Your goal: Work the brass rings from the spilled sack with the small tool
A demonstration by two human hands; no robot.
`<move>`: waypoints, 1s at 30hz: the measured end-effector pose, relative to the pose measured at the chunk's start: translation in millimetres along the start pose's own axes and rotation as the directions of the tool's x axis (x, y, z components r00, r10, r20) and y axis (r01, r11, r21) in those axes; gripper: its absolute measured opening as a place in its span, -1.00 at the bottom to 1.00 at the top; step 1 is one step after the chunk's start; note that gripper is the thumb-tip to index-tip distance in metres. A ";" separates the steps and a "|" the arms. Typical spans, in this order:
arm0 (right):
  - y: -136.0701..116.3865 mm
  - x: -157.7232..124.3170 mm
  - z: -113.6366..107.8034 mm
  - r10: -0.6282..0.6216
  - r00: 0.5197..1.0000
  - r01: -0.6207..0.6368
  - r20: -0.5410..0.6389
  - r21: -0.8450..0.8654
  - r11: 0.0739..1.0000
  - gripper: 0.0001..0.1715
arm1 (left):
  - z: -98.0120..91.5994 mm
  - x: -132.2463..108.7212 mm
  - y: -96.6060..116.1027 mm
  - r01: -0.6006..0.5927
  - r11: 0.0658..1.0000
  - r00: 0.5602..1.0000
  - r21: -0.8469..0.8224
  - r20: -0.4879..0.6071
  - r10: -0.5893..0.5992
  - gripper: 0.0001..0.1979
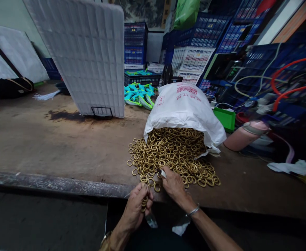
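Note:
Brass-coloured rings (168, 150) spill in a heap from the mouth of a white woven sack (179, 104) lying on its side on the table. Below the near edge of the heap, my left hand (137, 205) is closed round several of these rings (144, 204), stacked against its fingers. My right hand (174, 184) reaches to the front of the pile with its fingers pinched together. A small white piece (163, 173) with a dark tip shows at those fingers; whether it is held or wrapped on a finger I cannot tell. Whitish strips (151, 220) hang below my hands.
A tall white ribbed panel (90, 59) stands on a black wire holder (102, 111) at the left. Behind are turquoise star-shaped pieces (139, 92) and stacked blue crates (134, 45). A pink bottle (247, 135), a green tray (224, 119) and red hoses (275, 83) are at the right.

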State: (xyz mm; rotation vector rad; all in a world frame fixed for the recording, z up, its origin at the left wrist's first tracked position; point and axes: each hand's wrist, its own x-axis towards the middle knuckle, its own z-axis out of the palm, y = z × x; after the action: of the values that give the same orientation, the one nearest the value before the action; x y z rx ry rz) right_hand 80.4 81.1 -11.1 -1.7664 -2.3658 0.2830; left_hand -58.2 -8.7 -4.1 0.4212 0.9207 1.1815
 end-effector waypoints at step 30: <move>6.9 39.2 -5.5 0.059 0.996 -0.055 -0.067 0.057 0.997 -0.80 | -5.7 12.4 13.3 0.081 0.972 0.995 -0.222 0.082 -0.064 -0.75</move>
State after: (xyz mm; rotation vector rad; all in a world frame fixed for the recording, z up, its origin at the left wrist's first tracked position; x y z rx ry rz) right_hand 77.1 120.9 -6.5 -1.7914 -2.2421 0.2876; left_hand -69.7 6.5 -2.8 0.2447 0.7227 1.1804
